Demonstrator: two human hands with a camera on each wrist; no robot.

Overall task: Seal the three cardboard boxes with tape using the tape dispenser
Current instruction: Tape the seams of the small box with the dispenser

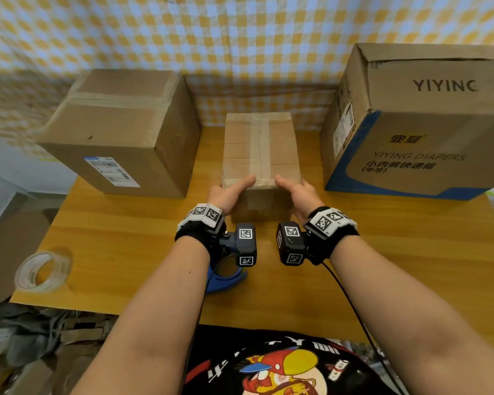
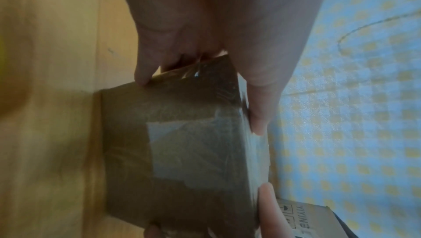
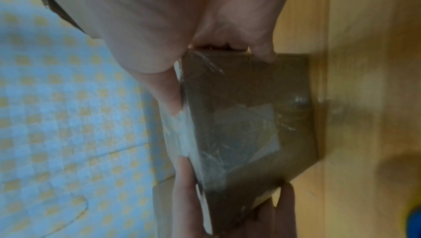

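Observation:
A small cardboard box [image 1: 261, 149] stands mid-table with a tape strip running along its top and down its near face. My left hand [image 1: 231, 192] grips its near left corner, thumb on the top edge and fingers down the side. My right hand [image 1: 294, 192] grips the near right corner the same way. Both wrist views show the small box [image 2: 182, 143] [image 3: 250, 134] up close, held by my left hand [image 2: 200, 101] and my right hand [image 3: 221, 84]. The blue tape dispenser [image 1: 226, 276] lies on the table under my left wrist, partly hidden.
A taped brown box [image 1: 120, 132] stands at the back left. A large printed diaper box [image 1: 411, 124] stands at the back right. A clear tape roll [image 1: 43, 270] lies near the wooden table's [image 1: 382, 266] front left corner. Checkered cloth hangs behind.

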